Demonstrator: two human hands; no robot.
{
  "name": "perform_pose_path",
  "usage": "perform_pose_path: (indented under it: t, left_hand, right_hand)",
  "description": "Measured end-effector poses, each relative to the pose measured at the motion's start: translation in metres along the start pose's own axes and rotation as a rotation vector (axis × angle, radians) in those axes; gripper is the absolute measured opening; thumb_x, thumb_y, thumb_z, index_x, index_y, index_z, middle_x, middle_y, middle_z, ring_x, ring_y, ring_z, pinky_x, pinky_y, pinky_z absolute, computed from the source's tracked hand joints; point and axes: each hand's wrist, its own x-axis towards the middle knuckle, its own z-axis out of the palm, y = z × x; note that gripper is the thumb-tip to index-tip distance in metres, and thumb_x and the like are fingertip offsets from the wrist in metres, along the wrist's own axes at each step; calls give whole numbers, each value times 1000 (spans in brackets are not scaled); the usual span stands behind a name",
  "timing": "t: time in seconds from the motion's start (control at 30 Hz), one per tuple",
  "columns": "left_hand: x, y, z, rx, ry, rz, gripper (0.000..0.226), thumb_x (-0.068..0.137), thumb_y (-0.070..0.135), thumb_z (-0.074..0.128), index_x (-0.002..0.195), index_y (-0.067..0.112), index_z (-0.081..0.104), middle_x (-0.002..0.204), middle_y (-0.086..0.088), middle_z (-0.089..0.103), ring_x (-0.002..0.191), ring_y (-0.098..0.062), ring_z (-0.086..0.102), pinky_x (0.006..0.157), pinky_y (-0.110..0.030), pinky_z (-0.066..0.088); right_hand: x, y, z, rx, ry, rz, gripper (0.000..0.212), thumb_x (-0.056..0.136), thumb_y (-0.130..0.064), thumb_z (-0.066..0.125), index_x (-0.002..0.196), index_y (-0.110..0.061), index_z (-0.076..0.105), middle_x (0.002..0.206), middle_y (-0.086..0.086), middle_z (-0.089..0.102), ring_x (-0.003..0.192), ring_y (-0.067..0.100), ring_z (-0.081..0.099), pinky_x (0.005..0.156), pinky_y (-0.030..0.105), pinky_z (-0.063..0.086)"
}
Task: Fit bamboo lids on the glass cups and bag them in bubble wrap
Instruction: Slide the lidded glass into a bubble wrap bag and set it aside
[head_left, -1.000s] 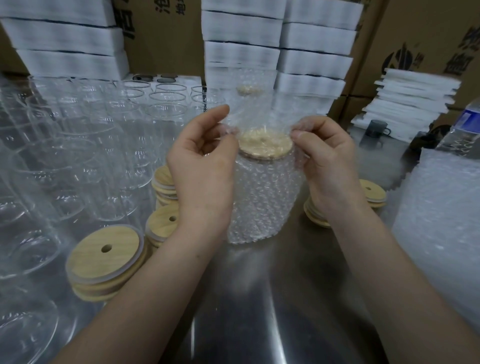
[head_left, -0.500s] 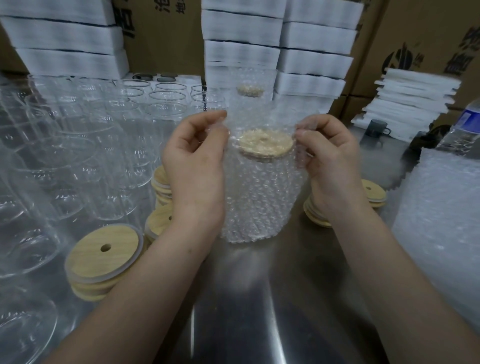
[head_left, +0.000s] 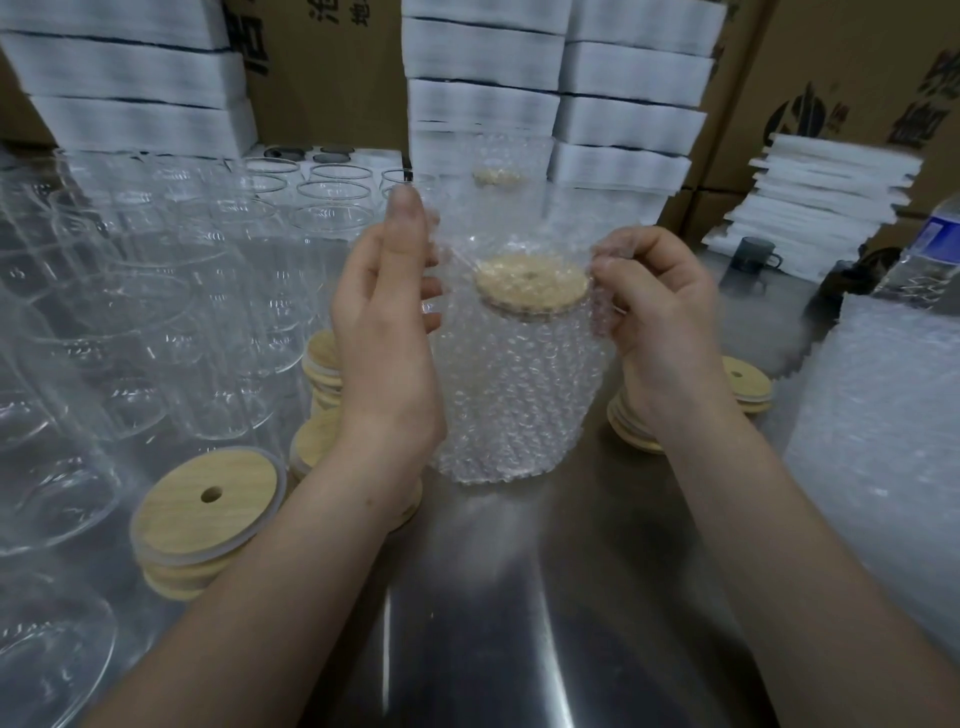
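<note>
Surface: shiny stainless-steel table (head_left: 545, 623).
Centre: clear bubble-wrap bag (head_left: 519, 364) standing upright, holding a glass cup (head_left: 524, 426) capped with a round bamboo lid (head_left: 531, 283).
Left: rows of clear glass cups (head_left: 156, 322); stacks of holed bamboo lids (head_left: 208, 499) nearer the front.
Right: short lid stack (head_left: 745, 382); pile of bubble wrap (head_left: 883, 441) at the edge.
Far right: dark grey mug (head_left: 753, 254).

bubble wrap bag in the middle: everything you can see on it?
Clear bubble wrap bag, standing upright on the steel table, sheathing a glass cup capped with a round bamboo lid. Its open mouth rises loose above the lid. The right hand pinches the mouth's edge on one side; the left hand, fingers straight, rests against the other side.
</note>
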Motion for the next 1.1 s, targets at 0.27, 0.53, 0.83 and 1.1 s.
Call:
perform_pose_path:
  t: [0.27,0.53,0.83,1.1]
  left_hand:
    - [-7,-2,4,35,-75,38,11,90,10,65,86,20,68,77,15,65,71,6,57,63,-9,42]
    - [0,-8,0,-102,31,-64,32,89,-3,58,82,25,71,78,7,61,77,-11,53,67,-24,41]
    - [-15,-22,4,-129,29,-74,25,93,0,55,84,18,69,99,-10,66,101,-33,60,103,-58,40]
    - [-26,-35,2,-126,-77,-24,34,94,1,48,104,21,73,118,6,71,121,-5,58,110,-38,41]
  right_hand:
    - [-1,1,-2,-42,10,5,26,88,2,56,90,-19,71,63,-9,58,52,7,48,48,21,42]
    - [-2,1,1,92,39,166,40,91,9,51,71,-19,71,67,-4,67,58,8,56,51,20,46]
    - [-7,-4,5,-477,111,-33,28,89,-2,57,74,-22,69,71,-4,69,67,13,65,68,42,59]
    - [-11,-9,14,-728,-243,256,107,56,-76,73,141,-25,33,135,-13,52,121,7,53,99,30,46]
